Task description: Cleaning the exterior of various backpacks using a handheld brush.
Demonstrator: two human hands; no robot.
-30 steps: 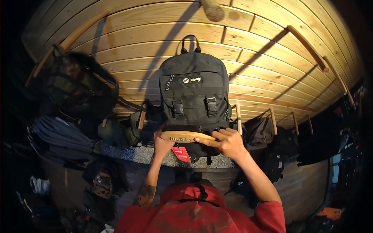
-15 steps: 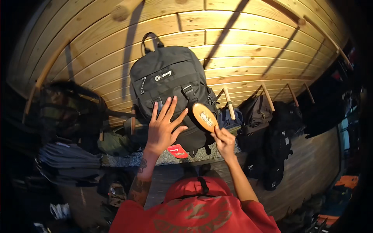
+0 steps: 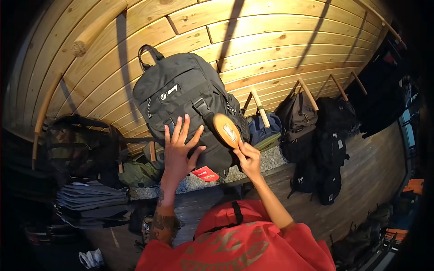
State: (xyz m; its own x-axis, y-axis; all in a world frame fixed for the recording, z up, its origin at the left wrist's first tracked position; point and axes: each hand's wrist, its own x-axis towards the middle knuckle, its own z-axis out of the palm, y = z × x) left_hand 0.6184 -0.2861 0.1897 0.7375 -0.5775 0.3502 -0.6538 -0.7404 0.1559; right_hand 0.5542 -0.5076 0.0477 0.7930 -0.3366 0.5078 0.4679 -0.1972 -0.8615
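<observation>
A black backpack [image 3: 181, 86] leans against the wooden wall, its top tilted to the left, with a loop handle at the top, straps with buckles and a small patch on its front. My left hand [image 3: 178, 151] lies with spread fingers on the lower front of the bag. In my right hand [image 3: 248, 158] is an oval brush [image 3: 226, 129] with a tan wooden back, gripped at its near end. Its bristle side faces the bag and is hidden. A red tag [image 3: 205, 174] hangs at the bag's lower edge, beside my left wrist.
Wooden pegs [image 3: 261, 108] stick out from the plank wall [image 3: 253, 40]. More bags hang to the right, among them a grey-brown backpack [image 3: 298, 113]. A camouflage bag [image 3: 74, 144], a green bag [image 3: 140, 174] and folded dark clothes [image 3: 92, 198] are at the left. A pebbled ledge [image 3: 271, 165] runs below.
The view has turned, so the backpack appears more tilted and farther left. The brush and both hands have shifted left in the picture with it. My left hand stays on the bag.
</observation>
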